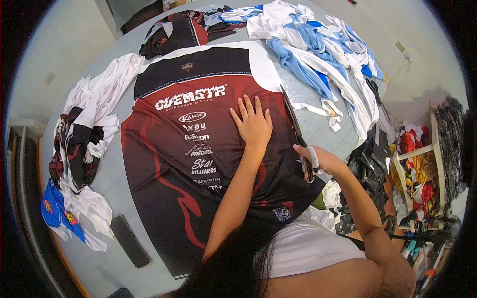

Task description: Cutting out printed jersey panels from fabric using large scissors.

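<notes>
The left hand [253, 124] lay flat, fingers spread, on the printed fabric [198, 149]; the right hand [318, 160] had its grip closed around scissors [297, 130] at the fabric's edge on the bench [318, 124].

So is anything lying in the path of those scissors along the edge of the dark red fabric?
Nothing visible does. The right hand holds the scissors along the right edge of the printed fabric panel. The left hand presses flat on the panel, left of the blades. The blue and white fabric pieces lie off to the right.
</notes>
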Demonstrator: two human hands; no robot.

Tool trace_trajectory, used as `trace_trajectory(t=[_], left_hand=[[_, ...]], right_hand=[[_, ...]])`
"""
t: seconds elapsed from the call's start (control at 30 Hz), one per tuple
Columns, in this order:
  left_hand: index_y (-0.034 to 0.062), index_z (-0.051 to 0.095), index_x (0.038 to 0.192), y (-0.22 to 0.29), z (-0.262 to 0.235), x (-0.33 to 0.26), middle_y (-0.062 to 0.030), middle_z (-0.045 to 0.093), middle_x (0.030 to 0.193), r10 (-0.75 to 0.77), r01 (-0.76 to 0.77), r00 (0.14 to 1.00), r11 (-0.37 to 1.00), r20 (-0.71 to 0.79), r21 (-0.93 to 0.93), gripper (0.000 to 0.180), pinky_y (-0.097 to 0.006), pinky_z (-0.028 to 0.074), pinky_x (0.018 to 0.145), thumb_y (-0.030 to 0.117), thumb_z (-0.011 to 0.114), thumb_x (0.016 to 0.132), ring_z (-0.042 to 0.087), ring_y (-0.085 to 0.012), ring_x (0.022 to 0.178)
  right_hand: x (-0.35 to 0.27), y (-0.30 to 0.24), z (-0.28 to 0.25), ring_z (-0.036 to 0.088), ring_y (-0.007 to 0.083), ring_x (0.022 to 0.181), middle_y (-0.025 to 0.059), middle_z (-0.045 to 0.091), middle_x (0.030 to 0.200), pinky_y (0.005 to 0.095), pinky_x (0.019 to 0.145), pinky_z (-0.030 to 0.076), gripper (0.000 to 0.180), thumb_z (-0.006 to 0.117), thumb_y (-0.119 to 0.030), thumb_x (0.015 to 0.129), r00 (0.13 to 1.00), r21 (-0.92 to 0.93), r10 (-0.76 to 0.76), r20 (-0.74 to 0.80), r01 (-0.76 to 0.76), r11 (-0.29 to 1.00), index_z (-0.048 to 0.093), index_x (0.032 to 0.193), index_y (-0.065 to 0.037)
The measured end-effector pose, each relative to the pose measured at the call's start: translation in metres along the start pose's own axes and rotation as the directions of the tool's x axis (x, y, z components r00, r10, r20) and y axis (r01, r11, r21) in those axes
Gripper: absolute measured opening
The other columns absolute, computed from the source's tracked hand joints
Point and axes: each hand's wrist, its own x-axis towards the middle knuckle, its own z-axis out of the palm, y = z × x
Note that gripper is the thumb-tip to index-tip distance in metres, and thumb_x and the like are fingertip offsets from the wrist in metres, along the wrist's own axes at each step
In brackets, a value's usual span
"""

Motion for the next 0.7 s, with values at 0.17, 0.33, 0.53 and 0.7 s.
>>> trace_trajectory(t=[0.17,0.33,0.53,0.7], left_hand=[[0.0113,0.045,0.132,0.000,0.001,-0.001,-0.0158,0.034,0.141,0.003,-0.003,1.000,1.000,-0.005,0.020,0.050,-0.057,0.011,0.106,0.038,0.041,0.090,0.024,-0.0315,0.134],[0.0128,0.045,0.132,-0.001,-0.001,0.000,-0.0155,0.034,0.141,0.011,-0.011,0.999,1.000,0.033,-0.010,0.050,-0.057,0.010,0.107,0.039,0.041,0.090,0.024,-0.0315,0.134],[0.0128,0.042,0.135,-0.001,-0.004,-0.001,-0.0158,0.032,0.142,0.024,-0.025,0.997,1.000,0.067,0.019,0.054,-0.058,0.010,0.106,0.044,0.039,0.090,0.023,-0.0316,0.135],[0.0126,0.041,0.135,-0.002,-0.005,-0.003,-0.0163,0.032,0.143,0.032,-0.034,0.998,0.999,0.061,0.035,0.057,-0.058,0.010,0.106,0.047,0.039,0.090,0.023,-0.0321,0.135]], right_hand=[[-0.001,0.005,0.000,0.056,0.0181,0.044,0.0102,0.056,0.049,0.0307,0.048,0.044,0.070,0.036,-0.055,0.091,0.995,-0.128,-0.094,-0.040,0.088,0.988,0.056,0.053,0.000],[-0.014,0.009,-0.016,0.058,0.0174,0.045,0.0100,0.057,0.051,0.0263,0.044,0.044,0.070,0.035,-0.059,0.090,0.994,0.163,0.048,0.101,-0.064,0.985,0.056,0.058,0.000],[-0.021,0.011,-0.023,0.058,0.0165,0.045,0.0086,0.056,0.052,0.0243,0.042,0.043,0.068,0.038,-0.063,0.087,0.995,0.108,0.050,0.090,-0.060,0.992,0.054,0.063,0.000],[-0.025,0.007,-0.013,0.057,0.0168,0.044,0.0089,0.057,0.050,0.0260,0.045,0.043,0.076,0.032,-0.064,0.088,0.997,-0.101,0.027,0.074,-0.020,0.995,0.057,0.055,0.000]])
